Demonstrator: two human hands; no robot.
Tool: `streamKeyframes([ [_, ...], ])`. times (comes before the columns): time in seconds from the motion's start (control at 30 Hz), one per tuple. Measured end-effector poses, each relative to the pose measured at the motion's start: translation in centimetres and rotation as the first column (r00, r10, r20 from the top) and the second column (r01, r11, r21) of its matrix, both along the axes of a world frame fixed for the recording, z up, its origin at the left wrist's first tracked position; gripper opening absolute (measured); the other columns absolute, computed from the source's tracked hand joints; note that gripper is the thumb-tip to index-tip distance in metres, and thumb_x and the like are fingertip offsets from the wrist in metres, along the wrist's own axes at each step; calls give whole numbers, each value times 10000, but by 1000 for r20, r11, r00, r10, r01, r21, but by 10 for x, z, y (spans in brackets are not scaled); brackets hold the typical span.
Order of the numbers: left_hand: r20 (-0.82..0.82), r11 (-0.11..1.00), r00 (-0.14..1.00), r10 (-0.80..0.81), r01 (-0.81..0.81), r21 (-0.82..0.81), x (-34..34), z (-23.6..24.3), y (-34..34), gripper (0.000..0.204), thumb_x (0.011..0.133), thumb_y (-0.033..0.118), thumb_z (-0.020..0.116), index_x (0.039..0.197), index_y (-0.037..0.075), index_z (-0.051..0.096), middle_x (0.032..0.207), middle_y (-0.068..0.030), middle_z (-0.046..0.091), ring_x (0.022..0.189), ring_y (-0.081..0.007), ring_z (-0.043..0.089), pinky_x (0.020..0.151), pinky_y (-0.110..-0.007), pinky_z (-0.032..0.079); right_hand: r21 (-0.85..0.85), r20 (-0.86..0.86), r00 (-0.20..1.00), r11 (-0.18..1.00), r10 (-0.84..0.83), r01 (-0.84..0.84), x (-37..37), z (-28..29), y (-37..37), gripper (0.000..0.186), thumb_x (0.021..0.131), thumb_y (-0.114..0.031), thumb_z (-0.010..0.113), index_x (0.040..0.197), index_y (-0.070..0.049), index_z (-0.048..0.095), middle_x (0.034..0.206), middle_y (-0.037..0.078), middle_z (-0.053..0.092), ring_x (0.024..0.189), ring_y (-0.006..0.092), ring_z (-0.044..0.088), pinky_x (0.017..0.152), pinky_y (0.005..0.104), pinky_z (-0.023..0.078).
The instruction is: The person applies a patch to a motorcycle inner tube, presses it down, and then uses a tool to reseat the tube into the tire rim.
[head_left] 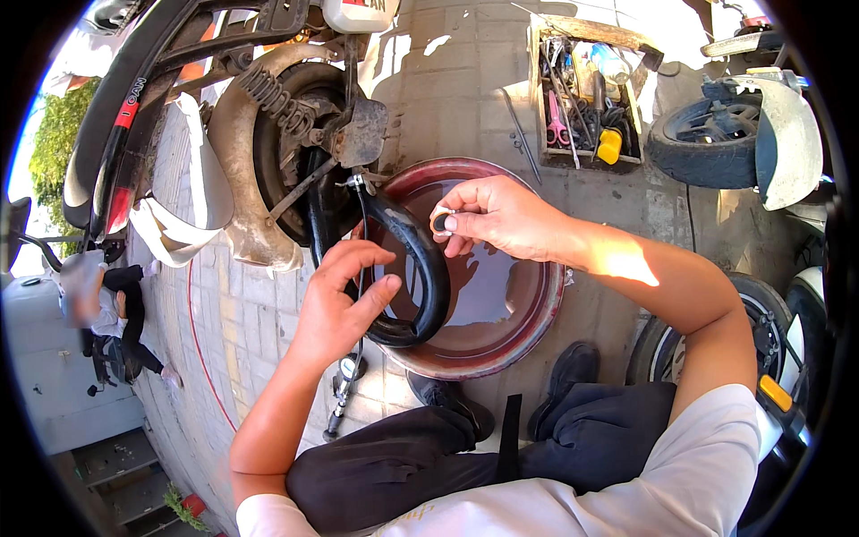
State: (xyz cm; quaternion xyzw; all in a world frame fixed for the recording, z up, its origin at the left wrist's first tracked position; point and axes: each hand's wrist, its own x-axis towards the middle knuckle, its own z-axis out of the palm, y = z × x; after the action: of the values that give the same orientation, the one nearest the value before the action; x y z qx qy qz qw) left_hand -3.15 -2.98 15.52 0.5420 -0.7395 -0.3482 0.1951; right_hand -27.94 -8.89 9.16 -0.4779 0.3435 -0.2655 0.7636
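Note:
In my right hand point(501, 219), a small round black piece with a pale rim point(442, 223) is pinched between thumb and fingers, above a red-rimmed basin point(537, 340) of murky water. My left hand point(344, 295) is open, thumb and fingers apart, at the left side of a shiny black inner tube point(428, 277). The tube hangs from the scooter's rear wheel point(268, 161) over the basin. An air hose with a clip is on the tube's valve point(358, 182) and runs down behind my left hand to a gauged inflator point(344, 403) on the paving.
A wooden toolbox point(582, 159) sits beyond the basin, beside long metal rods point(523, 139). A loose wheel point(680, 148) is at upper right, another wheeled vehicle point(774, 358) at lower right. A seated person point(121, 318) is at far left. A red hose point(197, 340) crosses the paving.

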Motion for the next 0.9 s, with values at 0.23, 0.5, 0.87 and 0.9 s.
streamKeyframes([
  [0.23, -32, 964, 989, 141, -145, -225, -18, -30, 10, 296, 780, 35, 731, 1054, 26, 619, 1220, -141, 541, 1170, -243, 509, 1028, -352, 368, 133, 175, 977, 986, -120, 97, 12, -14, 21, 185, 901, -99, 678, 1055, -8, 633, 906, 30, 653, 749, 84, 601, 681, 232, 505],
  [0.5, 312, 804, 945, 99, 109, -584, -22, -32, 16, 401, 651, -22, 733, 1012, 122, 637, 1329, -159, 447, 1301, -421, 375, 1058, -527, 294, 243, 154, 981, 967, -118, 78, 30, -4, 24, 251, 826, 17, 604, 1047, 55, 491, 853, 136, 642, 719, 176, 657, 643, 288, 550],
  [0.87, -16, 933, 982, 188, -184, -309, -16, -44, 23, 174, 729, -36, 696, 875, 55, 666, 1229, -140, 534, 1211, -284, 491, 1024, -390, 369, 276, 164, 982, 960, -95, 47, 34, -1, 32, 188, 825, -27, 611, 979, 35, 522, 792, 137, 653, 620, 155, 624, 574, 269, 516],
  [0.9, -87, 945, 972, 218, -233, -229, -18, -46, 23, 168, 731, -28, 697, 873, 56, 670, 1217, -137, 535, 1195, -280, 498, 1006, -381, 382, 288, 164, 980, 956, -109, 58, 33, -3, 33, 182, 826, -31, 612, 973, 33, 525, 785, 136, 653, 612, 154, 619, 569, 270, 513],
])
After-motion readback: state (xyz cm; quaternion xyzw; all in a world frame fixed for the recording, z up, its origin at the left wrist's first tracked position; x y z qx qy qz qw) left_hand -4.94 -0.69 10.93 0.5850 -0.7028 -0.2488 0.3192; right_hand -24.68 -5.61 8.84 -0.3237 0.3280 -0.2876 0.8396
